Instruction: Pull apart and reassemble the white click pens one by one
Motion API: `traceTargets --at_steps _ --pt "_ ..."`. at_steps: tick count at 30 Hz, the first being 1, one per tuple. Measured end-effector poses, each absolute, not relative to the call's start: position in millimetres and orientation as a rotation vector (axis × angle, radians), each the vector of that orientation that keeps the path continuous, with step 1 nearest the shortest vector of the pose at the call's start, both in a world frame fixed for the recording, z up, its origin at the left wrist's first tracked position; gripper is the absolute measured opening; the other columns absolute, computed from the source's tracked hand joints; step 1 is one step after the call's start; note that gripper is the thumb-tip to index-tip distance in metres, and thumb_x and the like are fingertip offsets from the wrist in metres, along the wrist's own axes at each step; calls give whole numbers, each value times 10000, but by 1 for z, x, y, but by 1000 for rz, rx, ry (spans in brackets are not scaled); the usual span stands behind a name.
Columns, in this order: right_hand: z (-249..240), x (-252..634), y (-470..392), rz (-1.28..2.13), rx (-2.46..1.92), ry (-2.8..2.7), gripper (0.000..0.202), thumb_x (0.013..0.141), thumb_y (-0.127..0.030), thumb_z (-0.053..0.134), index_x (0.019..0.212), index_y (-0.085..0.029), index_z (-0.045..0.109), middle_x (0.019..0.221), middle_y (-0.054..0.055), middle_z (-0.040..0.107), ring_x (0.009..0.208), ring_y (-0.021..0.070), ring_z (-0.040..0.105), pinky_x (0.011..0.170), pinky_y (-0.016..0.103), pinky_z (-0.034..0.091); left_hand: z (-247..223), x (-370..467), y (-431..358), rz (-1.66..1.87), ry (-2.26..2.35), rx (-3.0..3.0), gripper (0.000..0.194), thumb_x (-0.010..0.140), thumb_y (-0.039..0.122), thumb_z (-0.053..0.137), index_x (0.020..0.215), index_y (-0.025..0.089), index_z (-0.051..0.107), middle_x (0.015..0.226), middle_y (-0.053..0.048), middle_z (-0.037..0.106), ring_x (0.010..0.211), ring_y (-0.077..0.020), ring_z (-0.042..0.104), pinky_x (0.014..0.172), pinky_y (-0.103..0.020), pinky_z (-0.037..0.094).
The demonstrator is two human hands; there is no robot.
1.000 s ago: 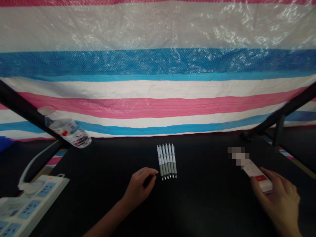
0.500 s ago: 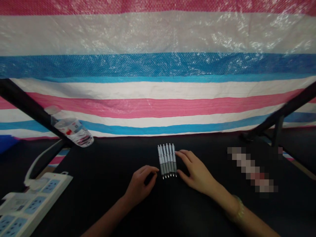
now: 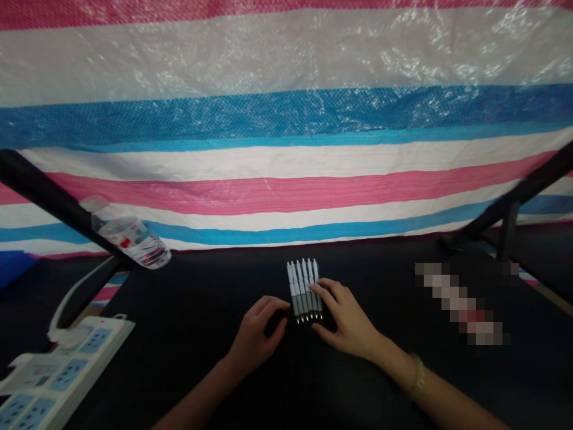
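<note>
Several white pens with grey grips (image 3: 304, 289) lie side by side on the black table (image 3: 215, 275), their tips toward me. At the left of the row is my left hand (image 3: 259, 328), its thumb and fingers apart with nothing between them, fingertips close to the leftmost pen. My right hand (image 3: 347, 322) is on the other side, fingers spread. Its fingertips reach over the rightmost pens, and its thumb is just below their tips. Whether those fingertips touch the pens cannot be made out.
A white power strip (image 3: 85, 364) with a plugged-in cable is at the lower left. A clear plastic bottle (image 3: 138, 242) leans by the left black bar. A blurred-out item (image 3: 461, 301) lies at the right. Striped sheeting (image 3: 286, 197) hangs behind.
My right hand has shifted left, its fingers now over the right-hand pens and its thumb below them. The thumb and fingers of my left hand are slightly farther apart. The view has tilted slightly.
</note>
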State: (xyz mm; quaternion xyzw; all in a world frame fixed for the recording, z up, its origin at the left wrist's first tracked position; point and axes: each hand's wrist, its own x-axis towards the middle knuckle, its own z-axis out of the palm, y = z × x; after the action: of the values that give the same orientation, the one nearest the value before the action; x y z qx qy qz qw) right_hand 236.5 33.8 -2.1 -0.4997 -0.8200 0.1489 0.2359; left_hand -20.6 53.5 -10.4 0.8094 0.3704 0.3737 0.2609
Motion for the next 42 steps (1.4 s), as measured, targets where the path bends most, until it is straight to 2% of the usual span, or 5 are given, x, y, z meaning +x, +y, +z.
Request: traceTargets --at_steps 7,15,24,31,42 --pt "-4 237 33 427 -1331 -2270 772 779 -218 738 1492 -204 442 1463 177 490 1312 360 483 1081 530 407 -10 -18 53 924 1000 2318 265 886 75 593 1103 222 631 1056 -84 701 1020 -258 672 905 -440 582" --pt "-5 238 32 456 -1280 -2272 696 827 -204 709 1478 -197 463 1456 178 506 1321 344 482 1108 529 405 -9 -18 53 834 992 2348 350 868 76 607 1181 233 601 1156 -99 693 1116 -274 647 982 -473 559" --pt "-6 241 34 522 -1247 -2232 703 840 -144 660 1501 -214 432 1458 171 503 1331 336 492 1128 541 421 -13 -18 54 757 979 2391 407 876 70 594 1242 247 583 1251 -101 703 1246 -304 603 1064 -540 510" --pt "-4 244 35 612 -1238 -2198 763 788 -30 573 1511 -208 410 1455 159 481 1343 304 499 1155 513 425 -12 -20 53 754 983 2388 409 896 48 554 1250 252 582 1261 -77 716 1292 -286 579 1087 -523 507" --pt "0 250 33 611 -1272 -2198 706 813 -65 613 1485 -202 443 1413 156 501 1297 302 522 1128 494 455 -10 -18 55 658 982 2438 426 920 45 509 1298 236 560 1387 -96 667 1384 -294 514 1120 -549 467"
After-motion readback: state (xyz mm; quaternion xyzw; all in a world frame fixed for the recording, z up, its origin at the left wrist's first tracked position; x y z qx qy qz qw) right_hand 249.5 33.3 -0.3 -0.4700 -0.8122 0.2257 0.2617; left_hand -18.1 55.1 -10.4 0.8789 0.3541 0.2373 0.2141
